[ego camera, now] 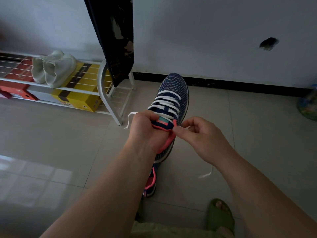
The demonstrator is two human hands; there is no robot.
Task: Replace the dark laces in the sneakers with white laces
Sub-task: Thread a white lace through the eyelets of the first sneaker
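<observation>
Left hand [145,129] grips sneaker [173,93] tongue; right hand [202,133] fingers apparently pinch white lace [167,100] (dim).

Navy dash-patterned sneaker [173,93], white laces [167,102], coral collar; yellow box [80,98].

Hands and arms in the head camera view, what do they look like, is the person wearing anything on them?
Both the left hand and the right hand are bare: no gloves, and no rings, watch or bracelet that can be seen. Both forearms are uncovered too, with no sleeve showing down to the bottom edge of the picture.
</observation>
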